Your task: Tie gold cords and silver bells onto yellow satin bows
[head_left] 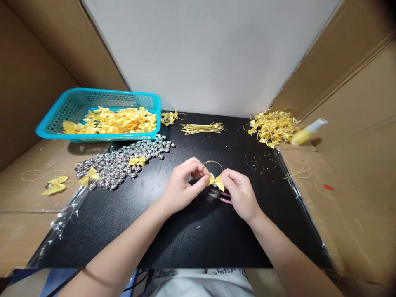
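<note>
In the head view, the only one, the yellow bow point(218, 181) is between the two hands, above the black table point(123, 225). Its long axis runs left to right, from one set of fingertips to the other. Neither hand is nearer: the left hand point(185, 183) touches its left end and the right hand point(240, 193) its right end.

The left hand is partly curled, thumb and forefinger brought together on the bow's left end. The right hand is curled more closely, its thumb and fingers pinching the right end; its other fingers are partly hidden, so I cannot tell if they hold anything else.

A thin gold loop point(213, 161) stands out from the far side of the bow, arching across the gap between the hands. A small shiny spot shows by the bow's middle, perhaps a bead, too small to be sure. A pair of small scissors point(226, 201) is just on the near side of the bow, blades pointing left, handles partly behind the right hand.

Beyond the hands lies a bundle of gold ties point(202, 128). Silver beads point(108, 167) spread to the left of the left hand, near a blue basket point(49, 134) of bows. Past the right hand, well apart from it, are a heap of looped bows point(274, 126) and a spool point(305, 134).
</note>
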